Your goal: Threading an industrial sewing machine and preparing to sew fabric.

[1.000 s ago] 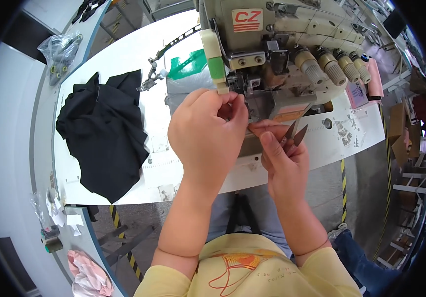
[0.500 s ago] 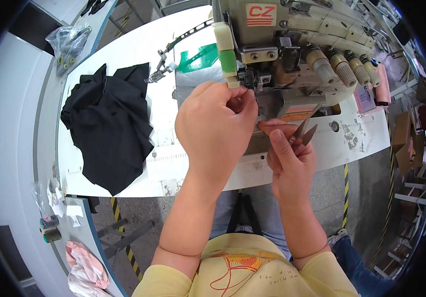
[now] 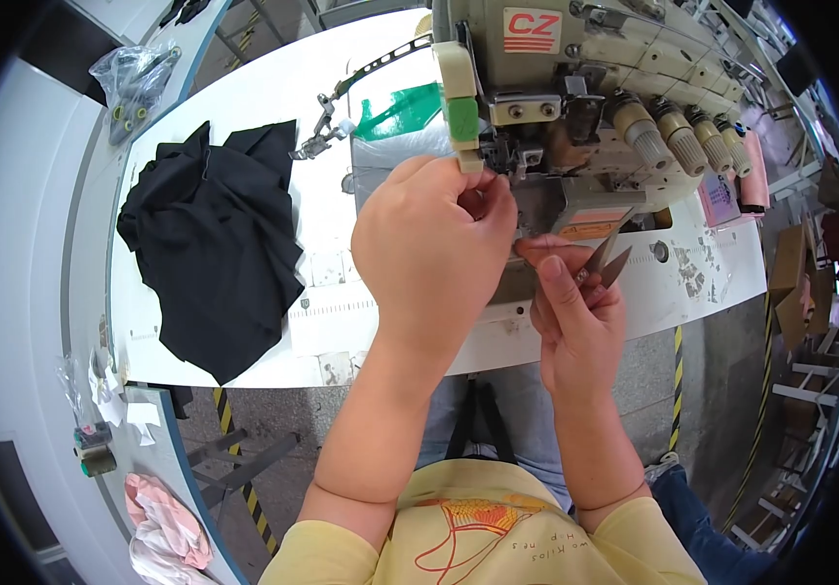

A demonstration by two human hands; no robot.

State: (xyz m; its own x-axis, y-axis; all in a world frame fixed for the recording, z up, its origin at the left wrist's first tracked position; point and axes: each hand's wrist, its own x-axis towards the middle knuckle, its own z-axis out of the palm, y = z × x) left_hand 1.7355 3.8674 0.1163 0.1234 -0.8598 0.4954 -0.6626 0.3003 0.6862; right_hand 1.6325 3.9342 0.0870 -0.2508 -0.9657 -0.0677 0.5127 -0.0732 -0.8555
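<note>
An industrial sewing machine (image 3: 525, 76) stands in front of me. My left hand (image 3: 431, 229) is closed in a pinch right at its needle area, under the green-marked guard (image 3: 462, 119). What those fingertips hold, if anything, is hidden behind the hand. Lower and to the right, my right hand (image 3: 578, 322) is wrapped round small thread snips (image 3: 616, 268), whose pointed blades stick out beyond the fingers. Its thumb and forefinger reach toward the machine's front plate, close to the left fingertips. Black fabric pieces (image 3: 215, 253) lie in a loose pile on the white table (image 3: 322, 327), left of both hands.
Several thread tension dials (image 3: 642, 132) line the machine's right side. A hinged metal arm (image 3: 317, 141) reaches over the table at left. Beyond the table's right end are a pink thread cone (image 3: 754, 171) and a cardboard box (image 3: 787, 263). A side bench (image 3: 168, 458) stands at lower left.
The machine and both hands sit slightly further right in the picture, a small shift of view. Both hands keep nearly the same pose, and the snips stay in my right hand.
</note>
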